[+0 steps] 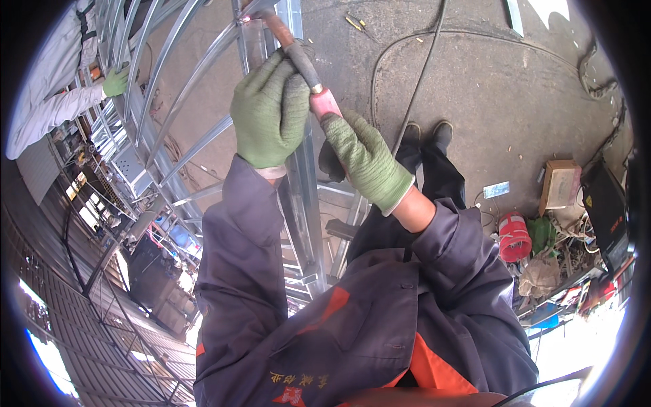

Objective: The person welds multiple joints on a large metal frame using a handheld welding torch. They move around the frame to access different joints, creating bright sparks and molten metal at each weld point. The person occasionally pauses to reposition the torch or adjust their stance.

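Note:
Both my hands wear green knit gloves and grip one welding torch [325, 103]. My left hand [266, 115] is closed around its dark neck, just behind the copper-coloured nozzle. My right hand [371, 161] wraps the handle behind a pink band, and much of that handle is hidden by the fingers. The nozzle points up and left at a silvery metal frame [302, 203] of square tubes. A small bright pinkish glow shows where the tip meets the frame. Below my left hand, a long tube of the frame runs past my left forearm.
Another person's green-gloved hand [116, 81] rests by curved metal bars [183, 85] at the left. A black cable [426, 71] crosses the concrete floor. To the right stand a red bucket [514, 237], a brown box [561, 182] and a dark case [605, 210].

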